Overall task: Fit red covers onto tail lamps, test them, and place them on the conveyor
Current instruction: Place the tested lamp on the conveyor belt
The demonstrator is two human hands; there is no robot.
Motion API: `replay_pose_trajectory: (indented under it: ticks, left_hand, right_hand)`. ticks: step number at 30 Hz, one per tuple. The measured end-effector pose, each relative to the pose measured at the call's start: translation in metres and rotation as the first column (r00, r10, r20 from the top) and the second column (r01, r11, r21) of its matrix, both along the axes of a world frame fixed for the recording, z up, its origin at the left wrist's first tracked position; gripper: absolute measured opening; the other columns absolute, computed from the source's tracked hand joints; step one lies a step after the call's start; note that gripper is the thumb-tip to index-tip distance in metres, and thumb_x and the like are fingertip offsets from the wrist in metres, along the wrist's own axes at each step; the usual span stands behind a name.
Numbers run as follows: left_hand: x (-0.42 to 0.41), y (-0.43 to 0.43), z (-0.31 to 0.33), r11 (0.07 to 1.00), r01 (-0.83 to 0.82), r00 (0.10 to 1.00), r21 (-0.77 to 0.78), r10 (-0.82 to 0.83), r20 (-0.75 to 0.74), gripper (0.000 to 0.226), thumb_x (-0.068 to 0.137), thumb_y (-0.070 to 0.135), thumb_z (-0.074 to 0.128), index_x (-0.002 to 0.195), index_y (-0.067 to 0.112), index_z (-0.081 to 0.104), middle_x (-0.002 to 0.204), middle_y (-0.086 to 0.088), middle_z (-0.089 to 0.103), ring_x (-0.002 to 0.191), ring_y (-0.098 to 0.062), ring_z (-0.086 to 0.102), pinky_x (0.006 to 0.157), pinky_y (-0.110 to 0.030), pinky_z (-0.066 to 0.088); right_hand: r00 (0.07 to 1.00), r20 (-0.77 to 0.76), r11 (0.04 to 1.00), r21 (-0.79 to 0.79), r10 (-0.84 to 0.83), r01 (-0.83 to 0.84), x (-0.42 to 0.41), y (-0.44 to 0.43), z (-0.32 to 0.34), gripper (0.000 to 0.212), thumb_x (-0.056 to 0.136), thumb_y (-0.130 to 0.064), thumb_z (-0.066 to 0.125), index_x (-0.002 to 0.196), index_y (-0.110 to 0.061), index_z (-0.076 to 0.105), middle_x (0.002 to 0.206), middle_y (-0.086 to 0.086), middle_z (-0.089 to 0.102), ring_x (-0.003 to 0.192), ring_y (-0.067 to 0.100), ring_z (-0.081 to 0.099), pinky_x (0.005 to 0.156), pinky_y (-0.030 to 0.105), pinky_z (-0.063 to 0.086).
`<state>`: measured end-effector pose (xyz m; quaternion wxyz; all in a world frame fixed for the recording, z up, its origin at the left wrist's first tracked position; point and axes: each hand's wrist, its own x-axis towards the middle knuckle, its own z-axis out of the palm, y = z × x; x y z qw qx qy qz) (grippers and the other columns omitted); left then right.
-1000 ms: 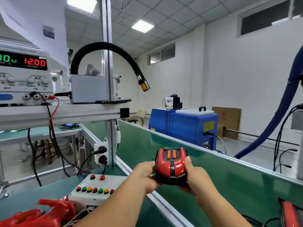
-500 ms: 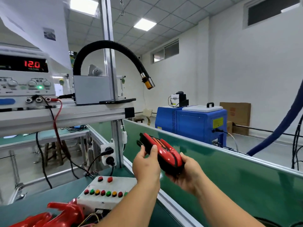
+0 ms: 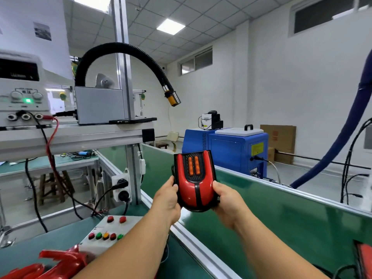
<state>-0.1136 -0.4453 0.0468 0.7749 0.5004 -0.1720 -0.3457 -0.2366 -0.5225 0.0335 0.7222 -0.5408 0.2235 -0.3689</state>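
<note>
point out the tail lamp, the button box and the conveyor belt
tail lamp (image 3: 194, 190): head view, red cover below the orange strips
button box (image 3: 112, 227): head view, white top face above the button row
conveyor belt (image 3: 291, 222): head view, bare green surface right of the lamp

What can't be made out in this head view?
- Power supply display: head view, dark and blurred, digits unreadable.
- Tail lamp back side: head view, hidden by its own body, the left hand and the right hand.
- Red part, lower right: cut off by the frame edge.
- Red covers: blurred and cut off by the bottom edge.
- Yellow label: too small to read.
</note>
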Motion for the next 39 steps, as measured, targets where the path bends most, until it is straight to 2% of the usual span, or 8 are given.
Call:
replay_pose_trajectory:
  ticks: [5,7,12,15,20,27,31,39]
  left_hand:
    - [0.010,-0.007,0.007,1.000,-0.025,0.998,-0.012,0.025,-0.052,0.047,0.105,0.003,0.030,0.147,0.018,0.044,0.143,-0.013,0.054,0.121,-0.028,0.058,0.107,-0.048,0.044]
    - [0.017,-0.008,0.015,0.999,-0.050,0.995,-0.001,0.050,-0.081,0.041,0.104,0.007,0.040,0.143,0.014,0.049,0.137,-0.014,0.059,0.103,-0.024,0.065,0.090,-0.042,0.055]
    - [0.018,0.004,0.027,0.999,-0.028,0.994,0.043,0.032,-0.105,0.015,0.093,0.015,0.064,0.101,0.003,0.068,0.073,-0.007,0.074,0.053,-0.017,0.069,0.043,-0.024,0.053]
    - [0.009,0.008,0.025,0.998,-0.009,0.997,0.070,0.014,-0.078,0.012,0.093,0.015,0.065,0.092,0.003,0.067,0.074,-0.007,0.069,0.060,-0.017,0.064,0.040,-0.021,0.050]
    - [-0.034,0.008,0.023,0.987,0.103,0.995,0.123,-0.099,-0.033,0.018,0.095,0.006,0.056,0.078,0.008,0.061,0.049,-0.001,0.064,0.035,-0.010,0.058,0.035,-0.019,0.046]
    - [-0.133,0.015,0.028,0.932,0.340,0.941,0.127,-0.336,-0.050,0.016,0.095,0.012,0.058,0.080,0.011,0.063,0.063,0.001,0.063,0.035,-0.008,0.056,0.043,-0.018,0.050]
    - [-0.189,0.019,0.027,0.895,0.421,0.906,0.150,-0.421,-0.035,0.020,0.094,0.015,0.060,0.074,0.013,0.063,0.050,0.005,0.060,0.033,-0.006,0.045,0.041,-0.017,0.040]
    - [-0.299,0.019,0.012,0.794,0.592,0.806,0.140,-0.588,-0.071,0.015,0.097,0.015,0.058,0.084,0.014,0.067,0.054,0.005,0.063,0.042,-0.008,0.048,0.040,-0.019,0.039]
  right_hand:
    - [0.998,-0.056,1.000,-0.007,-0.020,0.020,0.008,0.001,0.013,0.034,0.106,-0.023,0.037,0.106,-0.005,0.066,0.090,0.006,0.076,0.074,0.013,0.072,0.060,0.024,0.053]
    - [0.989,-0.129,0.998,-0.005,-0.070,0.070,0.015,0.004,0.025,0.039,0.105,-0.032,0.037,0.109,-0.005,0.064,0.096,0.010,0.074,0.076,0.016,0.069,0.059,0.025,0.053]
    - [0.946,-0.266,0.979,0.028,-0.186,0.200,0.020,0.008,0.035,0.053,0.101,-0.050,0.036,0.115,-0.004,0.058,0.105,0.015,0.065,0.083,0.024,0.066,0.062,0.032,0.059]
    - [0.906,-0.340,0.962,0.008,-0.254,0.272,0.008,0.017,0.033,0.059,0.099,-0.057,0.036,0.116,-0.004,0.055,0.100,0.014,0.064,0.073,0.026,0.066,0.054,0.030,0.057]
    - [0.869,-0.330,0.923,-0.021,-0.369,0.384,-0.043,0.039,0.031,0.057,0.101,-0.050,0.034,0.124,-0.003,0.054,0.115,0.015,0.061,0.096,0.030,0.064,0.081,0.045,0.059]
    - [0.814,-0.277,0.846,0.005,-0.511,0.533,-0.153,0.063,0.025,0.042,0.103,-0.045,0.034,0.106,-0.011,0.059,0.106,0.008,0.065,0.094,0.024,0.065,0.063,0.031,0.058]
    - [0.782,-0.254,0.811,-0.016,-0.569,0.585,-0.217,0.084,0.019,0.042,0.104,-0.041,0.035,0.107,-0.010,0.063,0.101,0.008,0.069,0.091,0.021,0.067,0.077,0.038,0.060]
    - [0.692,-0.215,0.714,-0.038,-0.689,0.699,-0.334,0.110,0.008,0.041,0.104,-0.039,0.038,0.102,-0.012,0.069,0.095,0.002,0.076,0.084,0.016,0.073,0.066,0.032,0.056]
